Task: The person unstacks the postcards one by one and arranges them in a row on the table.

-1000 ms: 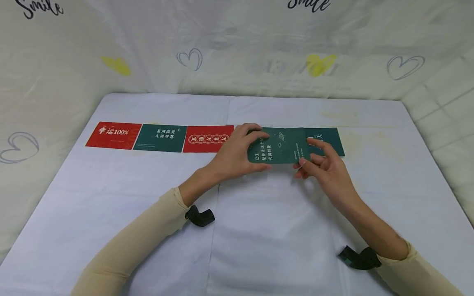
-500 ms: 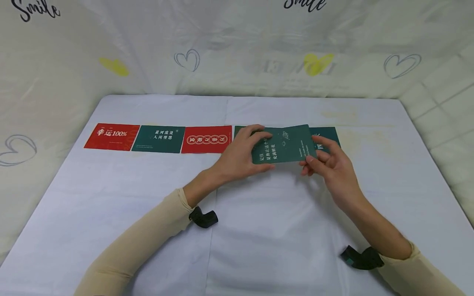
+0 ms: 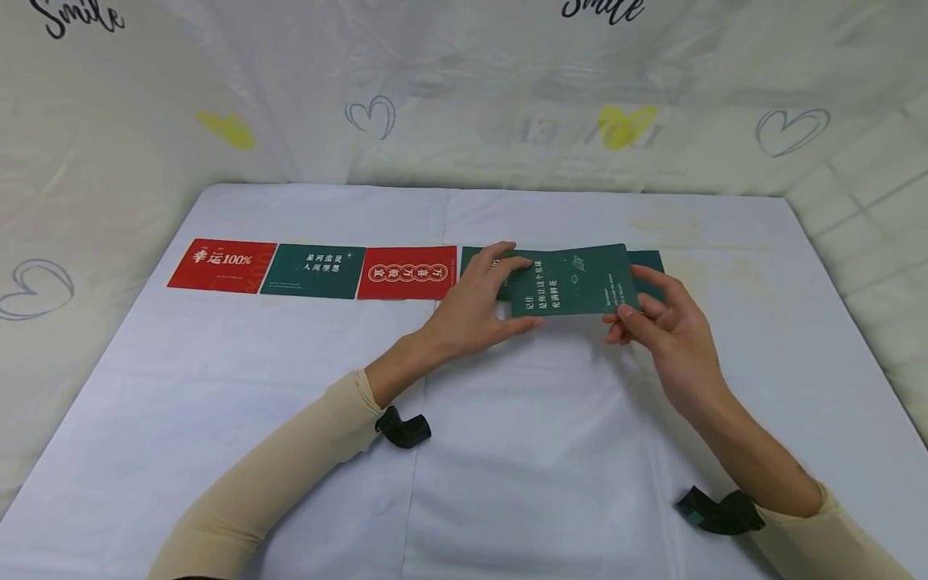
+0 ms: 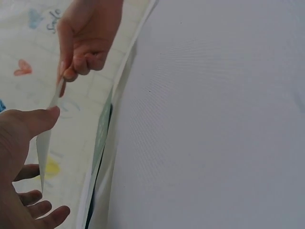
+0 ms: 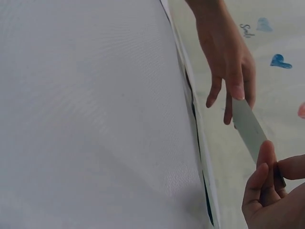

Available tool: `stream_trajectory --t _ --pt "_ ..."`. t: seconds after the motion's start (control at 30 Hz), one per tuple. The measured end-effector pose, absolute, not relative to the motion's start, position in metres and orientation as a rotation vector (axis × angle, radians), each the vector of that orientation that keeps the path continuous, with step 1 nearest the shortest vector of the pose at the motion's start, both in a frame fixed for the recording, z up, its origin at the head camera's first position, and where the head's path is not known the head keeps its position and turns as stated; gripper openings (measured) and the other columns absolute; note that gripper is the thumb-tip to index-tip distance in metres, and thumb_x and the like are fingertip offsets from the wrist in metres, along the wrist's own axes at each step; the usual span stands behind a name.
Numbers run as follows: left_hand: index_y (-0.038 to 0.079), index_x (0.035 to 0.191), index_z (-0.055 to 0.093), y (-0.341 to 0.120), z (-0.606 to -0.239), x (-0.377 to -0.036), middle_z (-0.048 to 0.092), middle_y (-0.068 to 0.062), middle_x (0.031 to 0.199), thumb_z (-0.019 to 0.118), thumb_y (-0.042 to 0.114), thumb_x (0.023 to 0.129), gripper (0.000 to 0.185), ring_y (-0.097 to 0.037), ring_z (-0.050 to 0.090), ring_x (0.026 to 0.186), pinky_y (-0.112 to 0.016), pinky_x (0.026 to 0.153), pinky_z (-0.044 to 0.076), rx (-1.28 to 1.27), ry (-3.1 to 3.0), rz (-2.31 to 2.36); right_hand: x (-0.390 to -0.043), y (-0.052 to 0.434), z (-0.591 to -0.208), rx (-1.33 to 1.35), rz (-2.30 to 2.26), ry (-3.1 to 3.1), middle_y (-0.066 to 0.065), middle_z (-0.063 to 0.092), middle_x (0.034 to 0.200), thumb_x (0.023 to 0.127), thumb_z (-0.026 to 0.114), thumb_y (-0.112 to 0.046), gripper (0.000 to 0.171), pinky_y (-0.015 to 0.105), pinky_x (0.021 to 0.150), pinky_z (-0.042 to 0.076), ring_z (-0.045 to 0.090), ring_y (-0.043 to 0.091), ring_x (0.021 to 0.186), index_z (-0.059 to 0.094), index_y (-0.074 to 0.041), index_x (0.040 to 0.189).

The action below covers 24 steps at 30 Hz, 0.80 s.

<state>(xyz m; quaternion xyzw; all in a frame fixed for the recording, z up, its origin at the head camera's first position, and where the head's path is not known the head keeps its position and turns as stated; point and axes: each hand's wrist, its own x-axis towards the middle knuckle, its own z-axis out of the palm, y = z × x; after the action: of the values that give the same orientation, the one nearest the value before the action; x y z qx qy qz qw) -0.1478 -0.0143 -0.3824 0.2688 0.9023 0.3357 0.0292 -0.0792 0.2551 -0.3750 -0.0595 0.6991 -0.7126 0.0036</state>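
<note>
In the head view a green card (image 3: 580, 282) with white lettering and small planet drawings is held above the table, its right end slightly raised. My right hand (image 3: 670, 338) pinches its right end between thumb and fingers. At its left end my left hand (image 3: 467, 310) holds the card, thumb by the near edge and fingers over the far part. Both wrist views show the card (image 4: 44, 148) edge-on, spanning the two hands. Beneath it lie further green cards (image 3: 648, 259), largely covered by the held card and my left hand.
Left of my hands, a red card (image 3: 222, 266), a green card (image 3: 313, 271) and another red card (image 3: 408, 272) lie side by side in a row. They rest on a white-covered table (image 3: 507, 451). Behind it hangs a pale sheet (image 3: 464, 153) printed with hearts.
The held card has shifted right together with my right hand. My left hand has moved right by less, and a green card to its left now shows.
</note>
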Motion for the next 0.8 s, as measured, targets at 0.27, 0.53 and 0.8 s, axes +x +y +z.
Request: stream_trajectory --t 0.27,0.53,0.8 --pt "0.023 0.152 0.05 -0.011 -0.383 -0.146 0.034 -0.004 0.163 0.082 0.052 0.086 0.078 -0.019 0.039 0.146 -0.036 0.109 0.053 0.789 2.811 1.046 -0.076 0.261 -0.375 -0.178 -2.256 2.178 -0.001 0.076 0.096 0.104 0.061 -0.007 0.061 0.017 0.076 0.059 0.074 0.009 0.077 0.031 -0.005 0.158" --pt "0.02 0.15 0.054 0.0 -0.381 -0.145 0.051 -0.003 0.141 0.083 0.048 0.086 0.077 -0.014 0.051 0.128 -0.027 0.097 0.056 0.756 2.806 1.204 -0.075 0.271 -0.374 -0.162 -2.326 2.123 0.001 0.077 0.097 0.103 0.06 -0.003 0.06 0.018 0.077 0.06 0.073 0.012 0.074 0.034 -0.007 0.157" --pt "0.012 0.153 0.05 0.011 -0.38 -0.144 0.063 -0.002 0.126 0.082 0.038 0.09 0.075 -0.013 0.063 0.116 -0.024 0.088 0.056 0.788 2.734 1.314 -0.075 0.28 -0.373 -0.138 -2.405 2.065 0.003 0.077 0.097 0.102 0.06 0.0 0.057 0.019 0.076 0.059 0.072 0.014 0.071 0.037 -0.008 0.154"
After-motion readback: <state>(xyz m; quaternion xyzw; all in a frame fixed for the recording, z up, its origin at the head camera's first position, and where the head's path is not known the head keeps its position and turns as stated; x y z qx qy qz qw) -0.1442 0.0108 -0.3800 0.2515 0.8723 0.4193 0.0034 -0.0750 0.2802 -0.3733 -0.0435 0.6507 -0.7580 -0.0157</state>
